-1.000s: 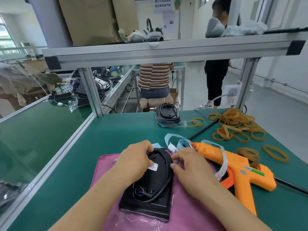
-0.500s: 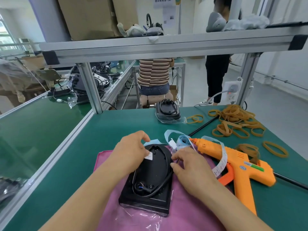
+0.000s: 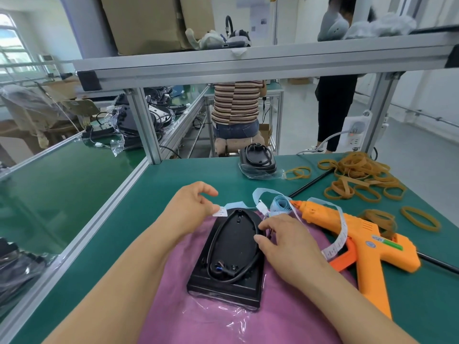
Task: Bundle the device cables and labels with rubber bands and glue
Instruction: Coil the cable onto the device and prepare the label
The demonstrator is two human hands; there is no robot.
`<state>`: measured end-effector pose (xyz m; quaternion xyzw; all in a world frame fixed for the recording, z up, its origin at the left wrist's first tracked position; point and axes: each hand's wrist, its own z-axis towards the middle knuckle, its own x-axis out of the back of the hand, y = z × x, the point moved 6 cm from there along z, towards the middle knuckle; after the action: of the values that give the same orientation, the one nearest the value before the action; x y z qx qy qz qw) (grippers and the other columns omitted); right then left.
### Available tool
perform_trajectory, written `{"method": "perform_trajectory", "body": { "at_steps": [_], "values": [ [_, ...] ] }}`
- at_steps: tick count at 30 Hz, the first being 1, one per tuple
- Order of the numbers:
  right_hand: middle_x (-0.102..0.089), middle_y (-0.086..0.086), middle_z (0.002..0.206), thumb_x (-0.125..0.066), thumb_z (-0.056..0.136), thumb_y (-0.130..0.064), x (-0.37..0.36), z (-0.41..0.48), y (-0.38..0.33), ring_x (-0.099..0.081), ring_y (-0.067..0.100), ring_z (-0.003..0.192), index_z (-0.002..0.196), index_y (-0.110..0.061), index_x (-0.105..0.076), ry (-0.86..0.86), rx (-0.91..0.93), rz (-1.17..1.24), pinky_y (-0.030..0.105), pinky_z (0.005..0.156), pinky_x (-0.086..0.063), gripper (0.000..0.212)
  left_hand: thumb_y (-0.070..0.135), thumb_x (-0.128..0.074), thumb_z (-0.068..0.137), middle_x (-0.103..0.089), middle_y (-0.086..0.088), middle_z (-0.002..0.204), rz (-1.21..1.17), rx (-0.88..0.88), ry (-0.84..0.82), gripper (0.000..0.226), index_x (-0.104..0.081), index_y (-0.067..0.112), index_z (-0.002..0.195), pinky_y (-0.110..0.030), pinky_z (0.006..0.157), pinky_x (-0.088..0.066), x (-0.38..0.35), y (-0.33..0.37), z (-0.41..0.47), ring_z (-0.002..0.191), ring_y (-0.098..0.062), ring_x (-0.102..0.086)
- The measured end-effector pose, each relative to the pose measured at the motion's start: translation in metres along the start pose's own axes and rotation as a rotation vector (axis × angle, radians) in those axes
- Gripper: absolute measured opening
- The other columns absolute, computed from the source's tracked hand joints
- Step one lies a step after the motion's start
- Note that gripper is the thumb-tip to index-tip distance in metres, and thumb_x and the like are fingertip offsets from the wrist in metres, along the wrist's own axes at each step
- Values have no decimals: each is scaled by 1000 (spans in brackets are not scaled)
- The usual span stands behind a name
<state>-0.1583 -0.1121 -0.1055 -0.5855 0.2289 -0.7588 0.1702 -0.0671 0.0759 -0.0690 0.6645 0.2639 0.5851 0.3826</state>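
A black device [image 3: 231, 259] lies face down on a pink cloth [image 3: 223, 316], its black cable [image 3: 248, 265] coiled round the oval back. My left hand [image 3: 191, 212] pinches a small white label [image 3: 220, 211] just above the device's top left corner. My right hand [image 3: 285, 242] holds the cable at the device's right edge, thumb and fingers on it. A blue label roll [image 3: 280, 203] with a loose strip lies behind my right hand. An orange glue gun [image 3: 360, 247] lies to the right. Tan rubber bands [image 3: 360, 177] are heaped at the far right.
A second black device [image 3: 258, 160] with coiled cable sits in clear plastic at the table's back edge. An aluminium frame post [image 3: 144, 125] and shelf stand behind. Two people are beyond the bench. A black cord [image 3: 310, 182] runs across the green mat.
My left hand has lifted off the device and drawn up and left with the white label. My right hand has slid down along the cable on the right edge.
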Motion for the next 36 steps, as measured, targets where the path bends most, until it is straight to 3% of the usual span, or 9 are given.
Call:
{"method": "perform_trajectory", "body": {
  "at_steps": [3, 8, 14, 23, 30, 34, 36],
  "values": [
    [-60, -6, 116, -60, 90, -42, -1, 0, 1, -52, 14, 111, 114, -31, -64, -27, -20, 1, 31, 94, -44, 27, 3, -72, 87, -64, 9, 55, -127, 44, -1, 22, -65, 17, 102, -22, 60, -43, 3, -10, 1, 45, 2, -54],
    [-59, -7, 115, -61, 90, -42, -2, 1, 2, -53, 14, 108, 115, -32, -62, -53, -35, 7, 29, 92, -44, 27, -2, -70, 86, -68, 6, 62, -217, 56, -117, 24, -65, 15, 102, -14, 54, -47, -7, -12, -4, 50, 0, -57],
    [-59, -6, 115, -62, 90, -41, -3, 1, 1, -53, 14, 108, 116, -31, -62, -53, -44, 12, 30, 92, -44, 27, 1, -71, 86, -70, 2, 69, -141, 20, -118, 26, -65, 20, 102, -25, 73, -47, -17, -3, -1, 62, -6, -60],
    [-60, -7, 115, -62, 89, -41, -4, 2, 2, -54, 13, 104, 115, -33, -62, -51, -46, 11, 28, 88, -45, 27, 5, -73, 86, -70, 6, 67, -104, 1, -146, 25, -64, 22, 103, -23, 68, -45, -20, 3, 2, 54, 1, -59],
    [-59, -7, 114, -62, 89, -42, -4, 2, 3, -54, 13, 103, 115, -33, -62, -49, -48, 15, 29, 88, -45, 27, 8, -73, 86, -70, 5, 70, -21, -25, -232, 24, -65, 24, 103, -25, 79, -49, -23, 4, -2, 69, -7, -63],
    [-60, -7, 114, -62, 89, -41, -4, 2, 2, -54, 12, 104, 114, -33, -62, -55, -50, 8, 30, 89, -46, 27, 9, -73, 86, -70, 5, 70, 0, -42, -181, 24, -65, 25, 101, -29, 79, -51, -23, 6, -1, 71, -9, -63],
    [-59, -8, 113, -62, 89, -41, -3, 2, 2, -54, 12, 103, 115, -33, -62, -55, -52, 13, 29, 88, -46, 27, 9, -73, 87, -69, 8, 65, -26, -54, -104, 23, -64, 25, 102, -26, 69, -48, -18, 8, 3, 62, -4, -60]
  ]
}}
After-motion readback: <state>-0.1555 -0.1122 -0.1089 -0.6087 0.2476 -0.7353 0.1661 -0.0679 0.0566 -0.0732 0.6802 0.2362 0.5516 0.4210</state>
